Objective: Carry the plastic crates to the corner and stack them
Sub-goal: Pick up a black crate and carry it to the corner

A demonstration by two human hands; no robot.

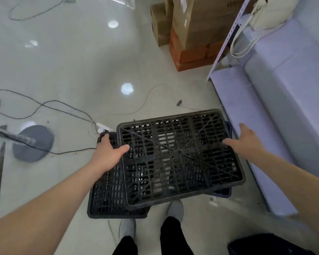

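Two black lattice crates lie upside down on the floor in front of my feet. The top crate (pixel 180 159) sits askew over the lower crate (pixel 107 199), which sticks out to the left. A dark blue edge (pixel 223 194) shows under the right side. My left hand (pixel 109 153) holds the top crate's left edge, with the thumb on top and the fingers curled down beside it. With its fingers spread, my right hand (pixel 245 140) is at the crate's right edge, fingertips touching the top.
Purple shelving (pixel 284 107) stands close on the right, with a white bag (pixel 265 13) on it. Cardboard boxes (pixel 191 30) are stacked behind. Cables (pixel 44 105), a power strip (pixel 104 127) and a grey stand base (pixel 33 143) lie to the left. Another dark crate (pixel 265 244) is at the bottom right.
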